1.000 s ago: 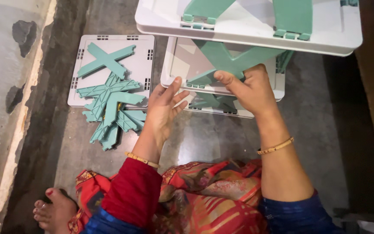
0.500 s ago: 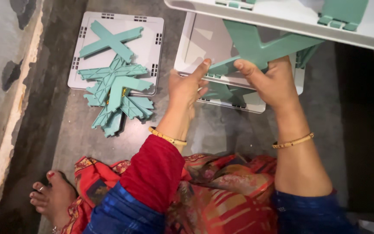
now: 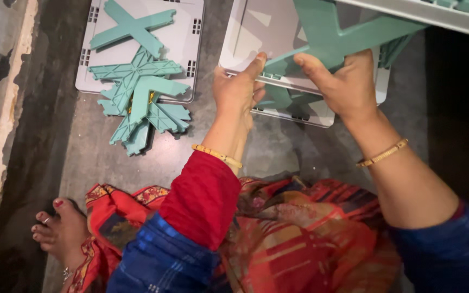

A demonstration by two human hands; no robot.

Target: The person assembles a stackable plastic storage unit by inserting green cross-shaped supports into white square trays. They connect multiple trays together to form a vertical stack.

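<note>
Both hands on a teal cross-shaped plastic piece (image 3: pixel 348 38)

Left hand (image 3: pixel 237 92) and right hand (image 3: pixel 343 87) pinch its edges over a white panel (image 3: pixel 245 49) — more crosses (image 3: pixel 137 97) lie piled left.

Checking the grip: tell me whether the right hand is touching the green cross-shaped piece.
Touching. The head view shows the right hand gripping the green cross-shaped piece, thumb pressed on its arm, no gap.

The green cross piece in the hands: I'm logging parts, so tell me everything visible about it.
The green cross piece looks like moulded matt plastic, teal-green, with flat arms meeting in an X. It lies tilted over a pale grey tray. The right hand grips one arm from below, and the left hand presses a thumb at the end of another arm. Its top is cut off by the picture edge.
</note>
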